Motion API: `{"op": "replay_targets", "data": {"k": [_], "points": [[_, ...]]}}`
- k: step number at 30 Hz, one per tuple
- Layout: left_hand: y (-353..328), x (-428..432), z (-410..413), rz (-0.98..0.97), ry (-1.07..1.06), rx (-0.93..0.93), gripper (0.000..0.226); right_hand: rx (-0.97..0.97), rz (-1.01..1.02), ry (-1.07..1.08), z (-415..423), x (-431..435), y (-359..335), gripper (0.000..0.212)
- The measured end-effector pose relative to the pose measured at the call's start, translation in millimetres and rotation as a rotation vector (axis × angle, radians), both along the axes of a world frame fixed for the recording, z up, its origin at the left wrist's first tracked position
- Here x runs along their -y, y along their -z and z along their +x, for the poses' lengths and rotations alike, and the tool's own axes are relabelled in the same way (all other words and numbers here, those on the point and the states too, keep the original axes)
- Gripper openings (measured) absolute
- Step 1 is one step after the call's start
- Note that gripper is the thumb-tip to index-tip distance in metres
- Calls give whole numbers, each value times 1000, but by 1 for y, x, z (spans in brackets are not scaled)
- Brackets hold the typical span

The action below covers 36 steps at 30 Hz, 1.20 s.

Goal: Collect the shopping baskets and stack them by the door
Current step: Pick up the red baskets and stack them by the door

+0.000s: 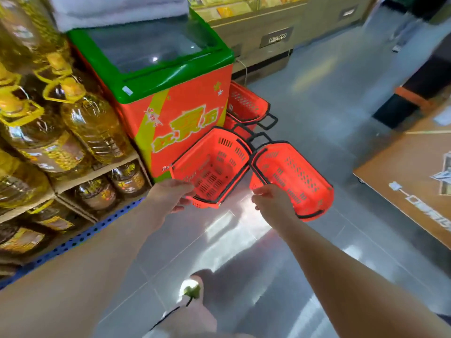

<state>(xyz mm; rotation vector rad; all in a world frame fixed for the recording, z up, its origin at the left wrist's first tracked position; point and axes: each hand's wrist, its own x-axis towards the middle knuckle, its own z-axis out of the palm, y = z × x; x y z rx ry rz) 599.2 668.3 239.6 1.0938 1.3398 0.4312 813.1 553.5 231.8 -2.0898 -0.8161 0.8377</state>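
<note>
Beside the orange-and-green chest freezer with its glass lid [156, 76], the collecting step is under way: the left hand [170, 195] curls around the near rim of a red perforated plastic shopping basket [212, 167], thumb over the edge, and the right hand [271, 200] pinches the black wire handle or rim of a second red basket [292, 176], which hangs tilted just beside the first, their rims nearly touching. More red baskets [246, 106] sit behind them against the freezer's side, seemingly nested, with black handles sticking out. Judging by this, the next move calls for dropping one held basket into the other, or onto that rear pile, mouths lined up and handles folded clear. How many baskets make up the rear pile cannot be told, since the freezer and the front baskets hide most of it. No door can be made out, and blur smears the yellow oil bottles [92, 123] shelved at left
</note>
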Motion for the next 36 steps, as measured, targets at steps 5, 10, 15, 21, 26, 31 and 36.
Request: {"op": "replay_targets", "data": {"k": [5, 10, 15, 21, 26, 31, 36], "points": [[15, -56, 52, -39, 39, -47, 6, -49, -82, 22, 46, -48, 26, 16], [62, -95, 89, -112, -13, -87, 12, -33, -168, -115, 92, -101, 80, 16], [124, -116, 117, -186, -173, -171, 12, -6, -288, -315, 132, -157, 136, 24], [216, -128, 143, -335, -334, -288, 16, 45, -396, -562, 159, -219, 213, 34], [305, -132, 150, -431, -447, -356, 11, 126, -392, -755, 171, -251, 296, 65], [383, -139, 153, -445, -539, -352, 35, 351, -467, -937, 174, -269, 372, 86], [431, -139, 160, -433, -662, -299, 25, 475, -466, -984, 167, -267, 419, 82]]}}
